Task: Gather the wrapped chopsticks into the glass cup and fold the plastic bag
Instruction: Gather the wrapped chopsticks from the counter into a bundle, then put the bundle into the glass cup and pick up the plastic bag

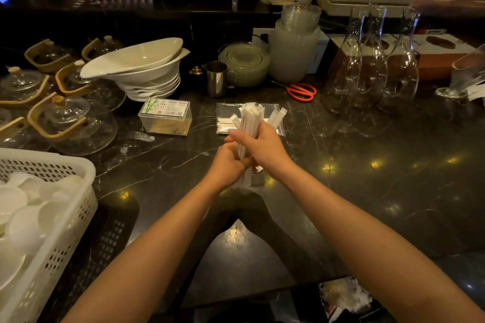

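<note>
Left hand point(227, 165) and right hand point(262, 147) clamp wrapped chopsticks point(249, 119) (1 upright bundle).

A restaurant service counter point(367, 191), dark marble, crowded along its far edge with stacked bowls point(147, 71), glass teapots point(76, 123), carafes point(372, 65) and lids point(244, 63).

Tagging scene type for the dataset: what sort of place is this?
Probably a restaurant or teahouse service counter. A stack of white bowls, several glass teapots with wooden handles, and glass carafes crowd a dark marble counter, while both hands hold a bundle of wrapped chopsticks.
</note>
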Motion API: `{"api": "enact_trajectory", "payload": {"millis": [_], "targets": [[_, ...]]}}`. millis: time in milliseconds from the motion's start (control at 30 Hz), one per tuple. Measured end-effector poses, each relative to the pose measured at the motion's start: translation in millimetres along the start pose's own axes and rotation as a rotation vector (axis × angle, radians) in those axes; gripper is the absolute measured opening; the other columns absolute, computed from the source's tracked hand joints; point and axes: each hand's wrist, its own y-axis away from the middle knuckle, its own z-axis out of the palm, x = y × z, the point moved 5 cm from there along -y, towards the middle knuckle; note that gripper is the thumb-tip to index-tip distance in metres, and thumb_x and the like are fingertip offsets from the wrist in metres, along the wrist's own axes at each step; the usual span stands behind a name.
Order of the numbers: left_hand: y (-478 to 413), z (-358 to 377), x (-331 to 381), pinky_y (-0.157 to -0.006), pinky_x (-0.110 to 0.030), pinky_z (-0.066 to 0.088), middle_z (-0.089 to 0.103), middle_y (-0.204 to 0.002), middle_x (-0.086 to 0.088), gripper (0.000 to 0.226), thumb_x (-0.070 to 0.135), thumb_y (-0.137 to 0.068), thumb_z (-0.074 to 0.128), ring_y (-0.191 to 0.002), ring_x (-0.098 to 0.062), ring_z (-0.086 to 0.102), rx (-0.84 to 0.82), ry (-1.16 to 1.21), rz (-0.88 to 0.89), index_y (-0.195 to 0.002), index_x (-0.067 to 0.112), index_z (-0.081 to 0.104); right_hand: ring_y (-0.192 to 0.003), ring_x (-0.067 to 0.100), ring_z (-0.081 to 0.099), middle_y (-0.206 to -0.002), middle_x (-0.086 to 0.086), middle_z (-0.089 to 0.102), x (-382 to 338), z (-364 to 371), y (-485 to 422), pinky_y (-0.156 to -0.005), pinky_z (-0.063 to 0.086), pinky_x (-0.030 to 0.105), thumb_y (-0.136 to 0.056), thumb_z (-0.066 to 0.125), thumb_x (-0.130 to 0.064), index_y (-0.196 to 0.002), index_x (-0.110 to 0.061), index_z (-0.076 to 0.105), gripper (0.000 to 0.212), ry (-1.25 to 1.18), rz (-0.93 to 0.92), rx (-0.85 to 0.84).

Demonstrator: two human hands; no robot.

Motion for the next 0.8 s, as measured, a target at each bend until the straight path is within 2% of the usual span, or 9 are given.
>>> {"api": "enact_trajectory", "payload": {"millis": [67, 133, 300, 433, 533, 600, 700, 800], "targets": [[-7.9, -5.2, 23.4, -0.062, -0.006, 0.05, 0.062, -0.094, -0.008, 0.031, 0.002, -0.084, 0.054, -0.08, -0.011, 0.06, -0.01, -0.009, 0.068, -0.114, -0.002, 0.055, -0.065, -0.005, 0.064, -0.075, -0.007, 0.066, -16.5, -10.2, -7.6, -0.066, 0.051, 0.009, -0.085, 0.06, -0.02, -0.106, 0.001, 0.057, 0.03, 0.014, -0.06, 0.026], [-17.5, -9.7, 44.4, -0.061, -0.004, 0.049, 0.058, -0.088, 0.002, 0.028, 0.003, -0.084, 0.053, -0.076, -0.004, 0.056, -0.044, 0.01, 0.112, -0.111, -0.002, 0.056, -0.061, -0.008, 0.064, -0.073, -0.007, 0.065, -32.5, -19.4, -15.0, -0.064, 0.052, 0.007, -0.086, 0.058, -0.017, -0.1, -0.005, 0.054, 0.018, -0.006, -0.112, 0.044], [-40.3, -20.0, 72.1, -0.072, -0.016, 0.052, 0.058, -0.082, 0.006, 0.024, 0.009, -0.085, 0.054, -0.079, -0.006, 0.058, -0.086, 0.043, 0.147, -0.105, -0.003, 0.06, -0.063, 0.001, 0.065, -0.076, -0.001, 0.065, -60.4, -37.8, -31.9, -0.072, 0.056, 0.022, -0.087, 0.056, -0.014, -0.094, -0.011, 0.052, 0.009, -0.036, -0.205, 0.113], [-53.8, -23.6, 77.3, -0.077, -0.02, 0.053, 0.061, -0.084, 0.006, 0.024, 0.009, -0.082, 0.059, -0.083, -0.008, 0.06, -0.076, 0.06, 0.183, -0.104, 0.001, 0.062, -0.064, -0.003, 0.066, -0.083, 0.004, 0.064, -67.7, -44.7, -40.3, -0.065, 0.055, 0.013, -0.087, 0.055, -0.011, -0.101, -0.006, 0.051, 0.015, -0.026, -0.24, 0.129], [-58.8, -20.9, 67.7, -0.069, -0.011, 0.052, 0.061, -0.084, 0.006, 0.026, 0.007, -0.08, 0.062, -0.08, -0.002, 0.059, -0.067, 0.028, 0.199, -0.105, 0.002, 0.061, -0.083, 0.011, 0.065, -0.098, 0.013, 0.065, -51.3, -48.7, -46.6, -0.073, 0.054, 0.02, -0.087, 0.057, -0.015, -0.108, -0.001, 0.053, 0.026, 0.029, -0.2, 0.133], [-61.4, -15.6, 56.6, -0.069, -0.009, 0.052, 0.063, -0.091, -0.001, 0.03, 0.005, -0.079, 0.062, -0.081, -0.002, 0.059, -0.071, 0.015, 0.179, -0.109, 0.001, 0.059, -0.083, 0.012, 0.062, -0.091, 0.006, 0.063, -35.1, -49.1, -49.4, -0.072, 0.053, 0.02, -0.086, 0.058, -0.017, -0.109, 0.002, 0.055, 0.03, 0.052, -0.163, 0.118], [-63.4, -7.5, 37.9, -0.074, -0.013, 0.053, 0.061, -0.099, -0.005, 0.037, 0.002, -0.078, 0.062, -0.086, -0.01, 0.061, -0.078, 0.004, 0.129, -0.114, 0.001, 0.056, -0.076, 0.005, 0.057, -0.082, -0.003, 0.057, -12.3, -46.3, -51.4, -0.061, 0.05, 0.008, -0.087, 0.056, -0.014, -0.109, 0.003, 0.055, 0.029, 0.06, -0.108, 0.074], [-62.9, -2.8, 23.0, -0.085, -0.031, 0.053, 0.063, -0.095, -0.004, 0.031, 0.001, -0.076, 0.064, -0.096, -0.023, 0.063, -0.089, -0.02, 0.108, -0.105, 0.007, 0.059, -0.077, 0.005, 0.057, -0.079, -0.008, 0.056, 5.4, -42.9, -51.9, -0.058, 0.047, 0.003, -0.087, 0.057, -0.015, -0.102, -0.006, 0.058, 0.017, 0.121, -0.061, -0.007]]}}
